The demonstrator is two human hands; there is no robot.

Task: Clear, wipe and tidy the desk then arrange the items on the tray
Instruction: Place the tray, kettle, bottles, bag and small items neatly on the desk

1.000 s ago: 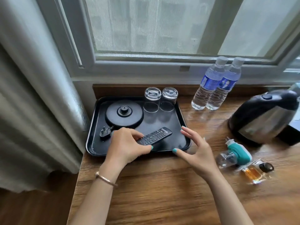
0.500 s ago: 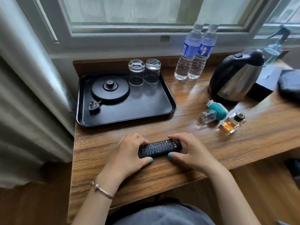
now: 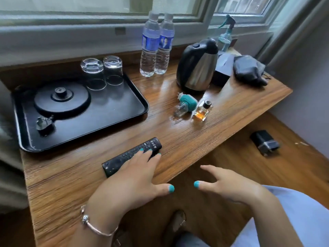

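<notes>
A black remote (image 3: 124, 157) lies on the wooden desk (image 3: 178, 132) near its front edge. My left hand (image 3: 130, 182) rests flat over it, fingers spread, fingertips on the buttons. My right hand (image 3: 229, 186) hovers open off the desk's front edge, holding nothing. The black tray (image 3: 110, 120) sits at the back left with the round kettle base (image 3: 61, 98), its plug (image 3: 43, 123) and two upturned glasses (image 3: 102, 72). The steel kettle (image 3: 196, 66) stands on the desk to the right.
Two water bottles (image 3: 156, 45) stand behind the tray's right corner. A teal plug-in device (image 3: 187, 104) and a small perfume bottle (image 3: 203, 111) lie mid-desk. A spray bottle (image 3: 225, 34), a dark box (image 3: 222, 70) and a black pouch (image 3: 249, 70) fill the far right. A black object (image 3: 265, 142) lies on the floor.
The remote went from the tray to the desk's front edge. My right hand has let go of it and drawn back off the desk; my left hand now lies flat on it.
</notes>
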